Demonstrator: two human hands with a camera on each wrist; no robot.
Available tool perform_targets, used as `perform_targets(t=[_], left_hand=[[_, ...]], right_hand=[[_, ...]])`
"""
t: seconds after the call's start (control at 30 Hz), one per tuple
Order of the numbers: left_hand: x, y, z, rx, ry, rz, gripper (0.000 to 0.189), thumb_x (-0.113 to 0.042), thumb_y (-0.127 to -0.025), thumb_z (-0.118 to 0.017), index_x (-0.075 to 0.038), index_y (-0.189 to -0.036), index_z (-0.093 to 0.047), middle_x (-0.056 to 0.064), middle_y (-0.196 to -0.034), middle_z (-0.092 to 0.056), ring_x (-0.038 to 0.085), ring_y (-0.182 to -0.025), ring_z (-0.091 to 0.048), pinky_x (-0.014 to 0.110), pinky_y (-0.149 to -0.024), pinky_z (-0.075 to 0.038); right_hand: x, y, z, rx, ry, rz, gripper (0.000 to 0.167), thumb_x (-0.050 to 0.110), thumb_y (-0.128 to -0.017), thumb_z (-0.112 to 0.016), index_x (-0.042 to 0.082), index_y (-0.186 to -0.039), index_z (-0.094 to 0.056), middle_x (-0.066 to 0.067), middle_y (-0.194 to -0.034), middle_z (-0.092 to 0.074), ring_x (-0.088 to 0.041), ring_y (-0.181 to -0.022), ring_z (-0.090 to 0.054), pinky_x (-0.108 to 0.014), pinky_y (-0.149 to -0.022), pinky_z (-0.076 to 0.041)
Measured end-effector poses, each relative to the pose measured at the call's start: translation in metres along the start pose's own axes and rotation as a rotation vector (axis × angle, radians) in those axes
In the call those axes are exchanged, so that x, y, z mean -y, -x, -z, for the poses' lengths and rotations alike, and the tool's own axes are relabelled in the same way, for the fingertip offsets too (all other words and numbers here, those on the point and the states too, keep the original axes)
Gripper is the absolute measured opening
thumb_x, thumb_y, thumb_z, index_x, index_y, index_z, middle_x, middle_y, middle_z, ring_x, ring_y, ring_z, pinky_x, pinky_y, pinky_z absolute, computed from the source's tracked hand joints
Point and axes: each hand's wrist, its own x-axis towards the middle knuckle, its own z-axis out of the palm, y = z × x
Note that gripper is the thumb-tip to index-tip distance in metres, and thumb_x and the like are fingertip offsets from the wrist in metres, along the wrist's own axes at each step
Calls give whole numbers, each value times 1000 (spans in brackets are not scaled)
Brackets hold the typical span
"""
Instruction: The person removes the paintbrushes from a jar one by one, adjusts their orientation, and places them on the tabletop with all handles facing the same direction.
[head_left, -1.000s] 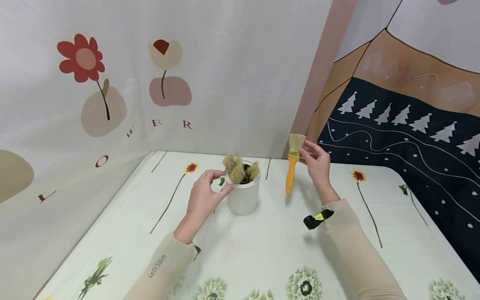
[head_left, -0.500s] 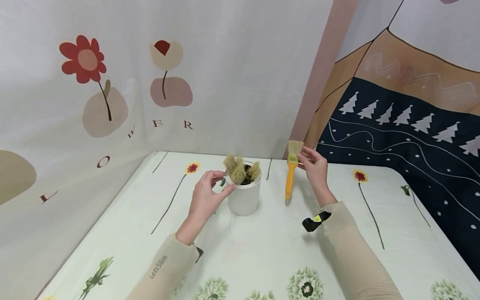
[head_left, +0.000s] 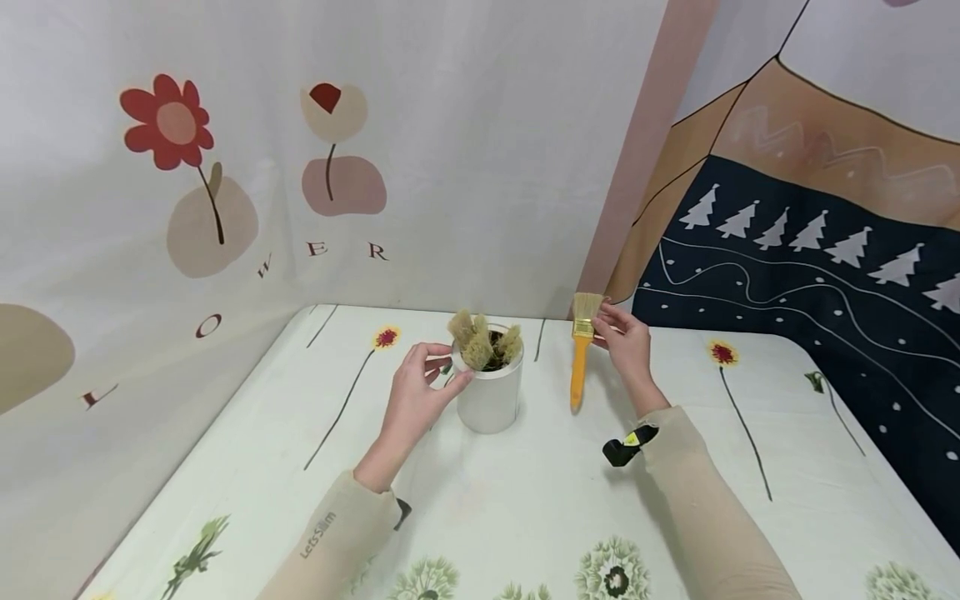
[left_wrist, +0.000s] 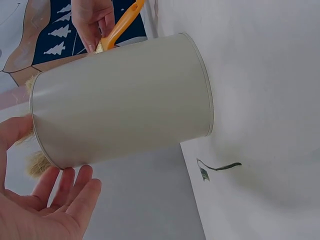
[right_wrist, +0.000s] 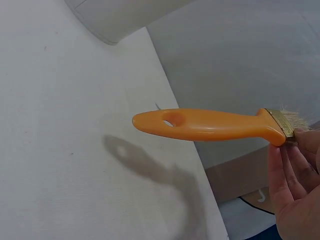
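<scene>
A white cylindrical pot (head_left: 489, 403) stands upright on the table, with fuzzy beige tufts (head_left: 474, 343) rising from its dark inside. My left hand (head_left: 417, 392) holds it by the rim, thumb on the near side and fingers round the left side; the left wrist view shows the thumb and fingertips (left_wrist: 85, 172) at the rim. To the pot's right, my right hand (head_left: 628, 343) pinches a flat paintbrush (head_left: 579, 367) at its gold metal band. Its pale bristles point up and its orange handle (right_wrist: 215, 125) points down, the handle end close over the table.
The table (head_left: 480, 517) has a white cloth printed with flowers. Behind it hangs a pale curtain (head_left: 480, 167) with flower prints, and a dark curtain (head_left: 795, 283) with printed trees hangs at the right. A black strap (head_left: 630, 446) is on the right wrist.
My right hand has lowered the paintbrush and brought it slightly to the left. The left hand stays on the pot's rim, and the pot stays in place.
</scene>
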Motion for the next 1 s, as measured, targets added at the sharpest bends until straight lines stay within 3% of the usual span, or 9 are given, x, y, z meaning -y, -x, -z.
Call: perform_targets(t=[0.4,0.73,1.0], left_hand=[[-1,1,-1,9,43,18,46,-17,-86,-78,0,-122,-54,15,-130,-55,34,-123,-61,41,-109,-51],[-1,0,-1,6,22,12,47,-18,-86,-78,0,-122,-54,15,-130,-55,35,-122,-61,43,-109,-51],[-1,0,-1,13,21,19,47,-18,-86,-78,0,-123,-53,15,-130,-55,34,-122,-61,42,-110,-50]], right_hand=[[-13,0,-3,33,67,-59,40,15,-99,-61,5,-138,-58,-23,-127,-64,-2,-86,-67,-13,-73,-60],[-23,-4,-5,84,66,-120,42,12,-99,-61,1,-139,-56,-24,-128,-63,7,-76,-61,-10,-70,-58],[-29,-5,-9,115,115,-168,41,12,-100,-60,3,-139,-56,-24,-131,-63,3,-81,-62,-11,-71,-59]])
